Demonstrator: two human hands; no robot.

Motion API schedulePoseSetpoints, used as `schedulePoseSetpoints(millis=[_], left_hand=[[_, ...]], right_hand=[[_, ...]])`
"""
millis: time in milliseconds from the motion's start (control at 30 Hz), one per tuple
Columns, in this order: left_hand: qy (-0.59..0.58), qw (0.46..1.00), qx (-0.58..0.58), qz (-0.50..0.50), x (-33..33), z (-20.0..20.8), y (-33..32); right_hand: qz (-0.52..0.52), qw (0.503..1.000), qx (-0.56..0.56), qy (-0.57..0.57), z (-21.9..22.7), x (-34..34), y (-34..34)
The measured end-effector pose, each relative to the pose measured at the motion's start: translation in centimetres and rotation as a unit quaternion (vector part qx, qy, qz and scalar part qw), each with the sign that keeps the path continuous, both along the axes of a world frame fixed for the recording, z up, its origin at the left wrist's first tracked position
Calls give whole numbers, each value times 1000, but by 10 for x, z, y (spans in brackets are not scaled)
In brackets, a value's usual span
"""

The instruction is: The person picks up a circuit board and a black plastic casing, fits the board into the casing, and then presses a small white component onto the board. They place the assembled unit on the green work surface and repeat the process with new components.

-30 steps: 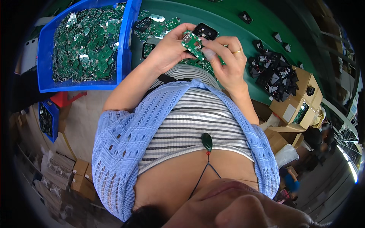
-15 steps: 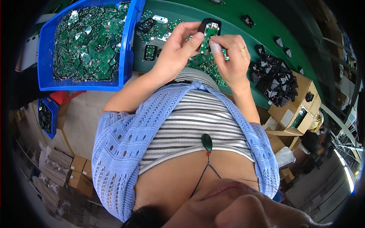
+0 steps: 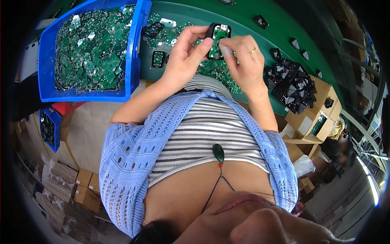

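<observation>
My left hand (image 3: 183, 59) is closed around a black plastic housing (image 3: 209, 33), thumb on its near left edge. Lying in the housing is a green circuit board (image 3: 217, 42), with a silver connector at its far end. My right hand (image 3: 248, 61) pinches at the right edge of the board, fingertips pressed together; its thumb has a whitish covering. Whether those fingertips grip the board or only press on it is hard to see. Below the hands, loose green circuit boards (image 3: 221, 70) are spread on the green work surface (image 3: 191, 11).
A blue bin (image 3: 134, 53) full of green boards stands at the left. Beside it lies a black housing with a board (image 3: 158, 59). Black housings (image 3: 296, 87) are heaped at the right, near a cardboard box (image 3: 321, 97). Several more black parts (image 3: 261, 21) lie farther back.
Both hands have shifted slightly left with the housing. The board appears to sit flatter in the housing, whose rim now shows around it; the right fingertips have moved along its right edge.
</observation>
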State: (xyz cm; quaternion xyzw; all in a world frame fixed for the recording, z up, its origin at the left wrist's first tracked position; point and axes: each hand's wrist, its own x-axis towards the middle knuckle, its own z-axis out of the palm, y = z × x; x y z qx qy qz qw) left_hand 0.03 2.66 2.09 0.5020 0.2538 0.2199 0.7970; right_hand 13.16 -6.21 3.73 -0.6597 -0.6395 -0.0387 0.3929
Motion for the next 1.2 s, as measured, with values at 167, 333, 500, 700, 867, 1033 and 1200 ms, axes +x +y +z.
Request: schedulePoseSetpoints(millis=[167,333,500,700,867,1033,1200], left_hand=[[9,1000,24,0,0,6,-3],[-14,996,80,44,4,-9,0],[55,993,-61,81,20,-67,41],[160,980,29,113,56,-132,110],[341,877,215,262,106,-192,163],[382,821,234,353,123,-239,199],[400,783,370,300,121,-266,213]], right_hand=[[-9,1000,-4,-10,0,-1,-1],[20,999,-34,-14,-7,-2,4],[-71,915,-37,396,-49,16,40],[-200,942,-90,254,-173,96,148],[-331,849,-388,134,-228,117,233],[-283,813,-370,349,-277,124,259],[-193,957,-76,204,-252,132,206]])
